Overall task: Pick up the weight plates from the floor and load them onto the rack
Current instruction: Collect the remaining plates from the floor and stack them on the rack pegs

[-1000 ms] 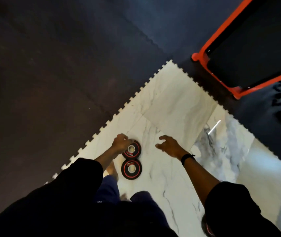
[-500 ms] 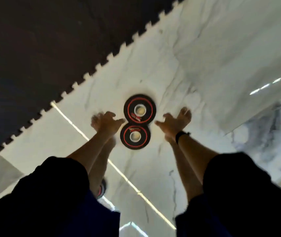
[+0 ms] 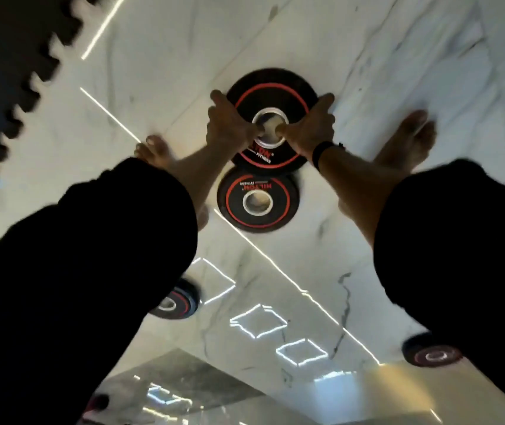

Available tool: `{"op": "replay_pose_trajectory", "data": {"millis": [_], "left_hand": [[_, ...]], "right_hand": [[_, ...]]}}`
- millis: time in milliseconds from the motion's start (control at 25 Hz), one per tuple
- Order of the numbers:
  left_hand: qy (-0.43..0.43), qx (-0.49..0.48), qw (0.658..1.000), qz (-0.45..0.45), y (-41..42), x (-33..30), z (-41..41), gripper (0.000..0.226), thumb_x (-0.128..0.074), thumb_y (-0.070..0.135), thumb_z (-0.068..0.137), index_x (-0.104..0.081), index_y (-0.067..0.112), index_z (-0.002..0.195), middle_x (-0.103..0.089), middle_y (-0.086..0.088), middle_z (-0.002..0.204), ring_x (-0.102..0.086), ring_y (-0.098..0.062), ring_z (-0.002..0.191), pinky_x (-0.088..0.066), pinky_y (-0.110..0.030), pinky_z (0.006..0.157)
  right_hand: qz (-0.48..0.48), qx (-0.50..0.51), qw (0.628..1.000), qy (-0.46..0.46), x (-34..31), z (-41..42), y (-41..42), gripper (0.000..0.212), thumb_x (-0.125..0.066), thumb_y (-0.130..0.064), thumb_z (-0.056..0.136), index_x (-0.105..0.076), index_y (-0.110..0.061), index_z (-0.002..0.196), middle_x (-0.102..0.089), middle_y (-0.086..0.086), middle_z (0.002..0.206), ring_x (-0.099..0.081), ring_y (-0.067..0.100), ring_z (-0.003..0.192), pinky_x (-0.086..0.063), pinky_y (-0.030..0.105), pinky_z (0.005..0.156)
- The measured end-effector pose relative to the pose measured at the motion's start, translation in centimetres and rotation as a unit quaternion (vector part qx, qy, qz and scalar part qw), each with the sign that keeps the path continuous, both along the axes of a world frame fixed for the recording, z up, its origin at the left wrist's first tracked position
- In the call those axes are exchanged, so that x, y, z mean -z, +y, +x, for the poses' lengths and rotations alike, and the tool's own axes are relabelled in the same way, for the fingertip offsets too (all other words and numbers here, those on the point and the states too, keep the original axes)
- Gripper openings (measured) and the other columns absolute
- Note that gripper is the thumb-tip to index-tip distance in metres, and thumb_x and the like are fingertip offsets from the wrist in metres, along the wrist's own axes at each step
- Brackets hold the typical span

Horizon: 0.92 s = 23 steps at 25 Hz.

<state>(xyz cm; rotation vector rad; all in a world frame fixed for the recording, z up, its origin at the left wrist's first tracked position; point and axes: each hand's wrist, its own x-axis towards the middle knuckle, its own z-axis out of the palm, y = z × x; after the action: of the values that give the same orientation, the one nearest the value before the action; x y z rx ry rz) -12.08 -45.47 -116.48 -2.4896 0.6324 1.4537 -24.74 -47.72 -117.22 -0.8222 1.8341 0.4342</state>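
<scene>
A black weight plate with a red ring (image 3: 271, 96) lies on the white marble floor, its near edge over a second, like plate (image 3: 257, 202). My left hand (image 3: 228, 125) grips the far plate's left side, thumb at the steel centre hole, fingers over the rim. My right hand (image 3: 311, 125), with a black wristband, grips the right side the same way. No rack is in view.
Two more plates lie nearer me, one at the left (image 3: 174, 302) and one at the right (image 3: 430, 352), both partly hidden by my black sleeves. My bare feet (image 3: 407, 139) stand either side of the plates. Dark interlocking mat (image 3: 5, 72) borders the marble at upper left.
My head has dropped much closer to the floor. Both hands moved from beside the plates onto the far plate and now grip it at rim and hole.
</scene>
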Motion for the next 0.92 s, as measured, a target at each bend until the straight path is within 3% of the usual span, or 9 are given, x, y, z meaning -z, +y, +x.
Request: {"op": "replay_pose_trajectory", "data": {"millis": [120, 200, 320, 560, 800, 920], "left_hand": [[0.005, -0.044, 0.998, 0.044, -0.3, -6.1, 0.0, 0.096, -0.087, 0.038, 0.063, -0.034, 0.004, 0.136, -0.049, -0.016, 0.136, -0.053, -0.034, 0.123, -0.050, -0.038, 0.096], [0.014, -0.069, 0.996, 0.045, -0.1, -12.9, -0.2, 0.098, -0.088, 0.039, 0.063, -0.034, 0.004, 0.136, -0.049, -0.017, 0.137, -0.053, -0.034, 0.124, -0.049, -0.037, 0.096], [0.050, -0.101, 0.994, -0.002, -0.4, -25.7, 0.3, 0.100, -0.089, 0.040, 0.059, -0.032, 0.007, 0.134, -0.049, -0.017, 0.135, -0.053, -0.034, 0.122, -0.050, -0.041, 0.096], [0.050, -0.181, 0.974, -0.126, 0.4, -46.7, 5.3, 0.087, -0.086, 0.043, 0.057, -0.038, 0.012, 0.122, -0.058, -0.011, 0.119, -0.061, -0.032, 0.107, -0.056, -0.044, 0.083], [0.033, -0.380, 0.908, -0.172, 8.6, -55.0, 14.7, 0.085, -0.085, 0.042, 0.061, -0.041, 0.012, 0.127, -0.055, -0.012, 0.125, -0.058, -0.031, 0.113, -0.054, -0.041, 0.088], [0.018, -0.505, 0.841, -0.193, 16.6, -55.9, 20.0, 0.086, -0.088, 0.040, 0.060, -0.043, 0.010, 0.127, -0.055, -0.013, 0.129, -0.058, -0.031, 0.115, -0.054, -0.041, 0.091]], "right_hand": [[0.017, -0.056, 0.998, 0.005, -6.0, -0.8, -1.7, 0.096, -0.083, -0.032, 0.070, -0.025, -0.002, 0.142, -0.046, 0.019, 0.140, -0.051, 0.034, 0.126, -0.047, 0.038, 0.099], [0.020, -0.102, 0.995, 0.001, -12.9, -1.1, -2.8, 0.102, -0.084, -0.033, 0.068, -0.024, 0.001, 0.143, -0.044, 0.021, 0.141, -0.049, 0.035, 0.128, -0.046, 0.040, 0.101], [-0.024, -0.156, 0.987, 0.006, -26.2, -0.7, -4.4, 0.104, -0.084, -0.034, 0.068, -0.020, -0.002, 0.144, -0.045, 0.022, 0.140, -0.049, 0.037, 0.126, -0.045, 0.040, 0.098], [-0.106, -0.232, 0.967, 0.000, -48.2, 5.2, -6.6, 0.102, -0.086, -0.030, 0.064, -0.025, -0.003, 0.142, -0.049, 0.022, 0.138, -0.053, 0.039, 0.122, -0.049, 0.044, 0.098], [-0.147, -0.439, 0.885, -0.042, -58.3, 19.8, -3.1, 0.093, -0.085, -0.029, 0.063, -0.031, -0.008, 0.136, -0.051, 0.019, 0.134, -0.056, 0.040, 0.117, -0.052, 0.045, 0.094], [-0.145, -0.552, 0.816, -0.093, -60.4, 28.7, 3.2, 0.090, -0.085, -0.028, 0.063, -0.032, -0.009, 0.133, -0.052, 0.018, 0.132, -0.056, 0.039, 0.116, -0.052, 0.045, 0.093]]}}
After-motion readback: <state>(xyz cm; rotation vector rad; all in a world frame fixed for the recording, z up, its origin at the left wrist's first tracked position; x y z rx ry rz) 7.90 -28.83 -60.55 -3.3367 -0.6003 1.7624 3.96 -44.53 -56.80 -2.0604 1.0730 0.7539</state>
